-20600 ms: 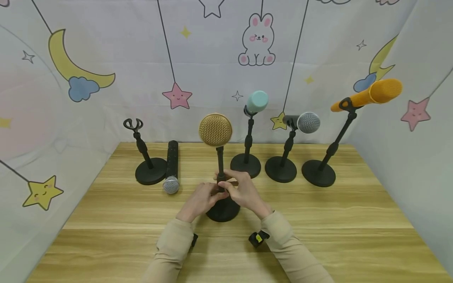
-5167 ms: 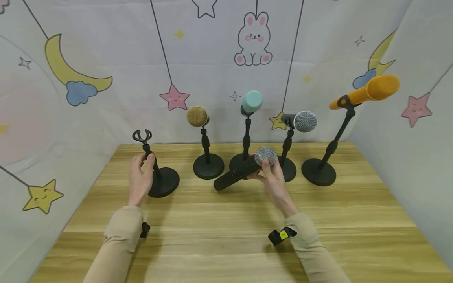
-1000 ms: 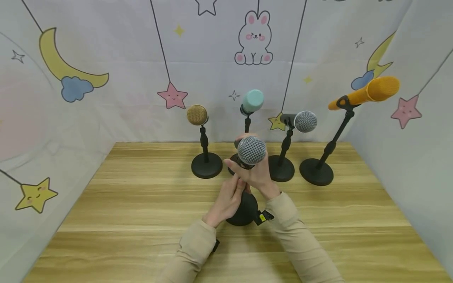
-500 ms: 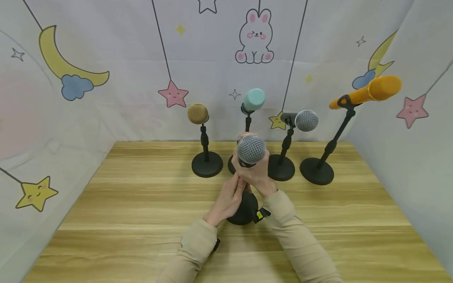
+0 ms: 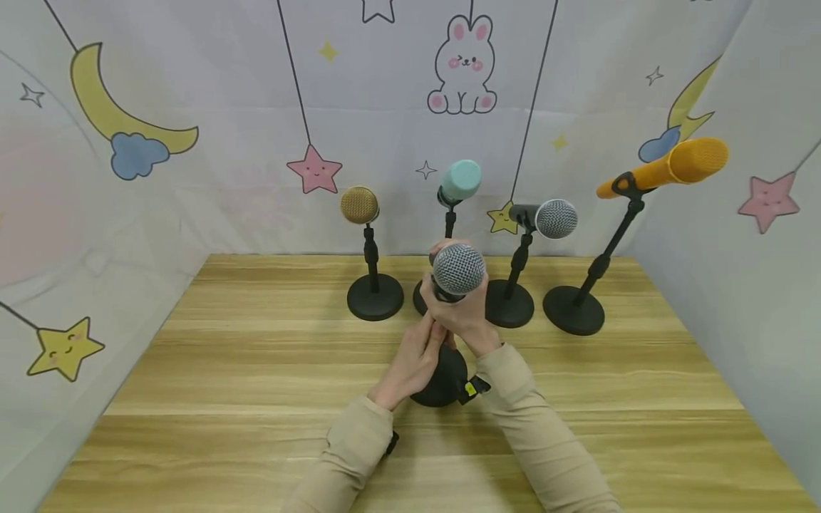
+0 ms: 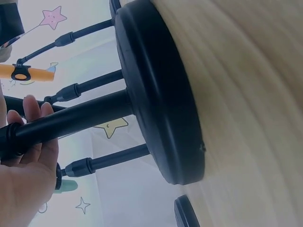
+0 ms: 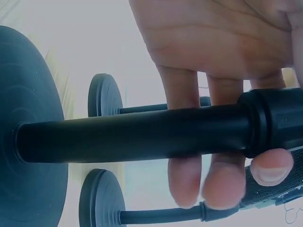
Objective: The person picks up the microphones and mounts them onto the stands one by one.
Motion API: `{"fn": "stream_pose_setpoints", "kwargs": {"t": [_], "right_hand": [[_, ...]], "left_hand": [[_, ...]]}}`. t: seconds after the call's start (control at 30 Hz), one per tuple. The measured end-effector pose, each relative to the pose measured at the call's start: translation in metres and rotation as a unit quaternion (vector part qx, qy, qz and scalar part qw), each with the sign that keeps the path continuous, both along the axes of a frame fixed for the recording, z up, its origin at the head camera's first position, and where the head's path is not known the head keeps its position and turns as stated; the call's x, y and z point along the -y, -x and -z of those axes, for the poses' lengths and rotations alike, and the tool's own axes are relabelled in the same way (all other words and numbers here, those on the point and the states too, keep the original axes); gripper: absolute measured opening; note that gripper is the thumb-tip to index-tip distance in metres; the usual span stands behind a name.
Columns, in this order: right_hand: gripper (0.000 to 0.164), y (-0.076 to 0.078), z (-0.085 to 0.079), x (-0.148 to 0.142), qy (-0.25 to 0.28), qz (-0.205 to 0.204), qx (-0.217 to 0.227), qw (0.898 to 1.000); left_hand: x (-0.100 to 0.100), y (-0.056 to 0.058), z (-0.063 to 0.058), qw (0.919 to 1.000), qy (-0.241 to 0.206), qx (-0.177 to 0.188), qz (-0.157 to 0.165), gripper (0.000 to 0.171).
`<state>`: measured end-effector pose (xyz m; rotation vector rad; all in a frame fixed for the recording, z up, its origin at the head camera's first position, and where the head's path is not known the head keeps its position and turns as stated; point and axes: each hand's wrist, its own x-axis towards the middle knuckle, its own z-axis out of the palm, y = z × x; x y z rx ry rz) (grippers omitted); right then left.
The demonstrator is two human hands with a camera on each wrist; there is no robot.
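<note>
A black microphone with a silver mesh head (image 5: 458, 269) sits atop a black desk stand (image 5: 441, 385) at the front middle of the table, its head facing me. My right hand (image 5: 468, 313) grips the microphone just below the mesh, around the top of the stand; the clip is hidden there. Lower down, my left hand (image 5: 410, 362) holds the stand's pole. The left wrist view has fingers (image 6: 33, 109) behind the pole (image 6: 80, 116), above the round base (image 6: 161, 94). Curled fingers (image 7: 225, 184) also pass around the pole (image 7: 142, 135) in the right wrist view.
Behind stand several mounted microphones in a row: a gold one (image 5: 360, 205), a mint one (image 5: 462, 179), a silver-headed black one (image 5: 555, 219) and an orange one (image 5: 680, 164). The wooden table (image 5: 224, 370) backs onto a printed cloth (image 5: 244, 178).
The gold microphone's stand went to the back row. The black microphone left the table, and its stand came from the left to the front middle. Lately, my right thumb closed around the microphone.
</note>
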<state>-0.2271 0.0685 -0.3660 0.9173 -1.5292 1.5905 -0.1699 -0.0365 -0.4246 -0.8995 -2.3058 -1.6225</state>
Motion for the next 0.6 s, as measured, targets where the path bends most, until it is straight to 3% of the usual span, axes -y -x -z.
{"fn": "stream_pose_setpoints", "kwargs": {"t": [0.13,0.27,0.37,0.43,0.6], "right_hand": [[0.038,0.000,-0.001,-0.001,-0.001,-0.007,0.006,1.000],[0.038,0.000,0.001,-0.002,-0.002,-0.010,0.010,1.000],[0.038,0.000,0.002,-0.002,-0.001,-0.014,0.010,1.000],[0.038,0.000,0.002,-0.003,-0.001,-0.013,0.009,1.000],[0.039,0.000,0.002,-0.002,-0.008,-0.006,0.009,1.000]], "left_hand": [[0.002,0.000,-0.002,0.9945,-0.079,0.051,0.047,0.037],[0.004,0.000,-0.004,0.9713,-0.187,0.111,0.096,0.041],[0.006,0.000,-0.005,0.9526,-0.230,0.159,0.120,0.044],[0.008,0.000,-0.007,0.9318,-0.258,0.211,0.144,0.047],[0.010,-0.001,-0.017,0.8610,-0.340,0.329,0.187,0.048]]}}
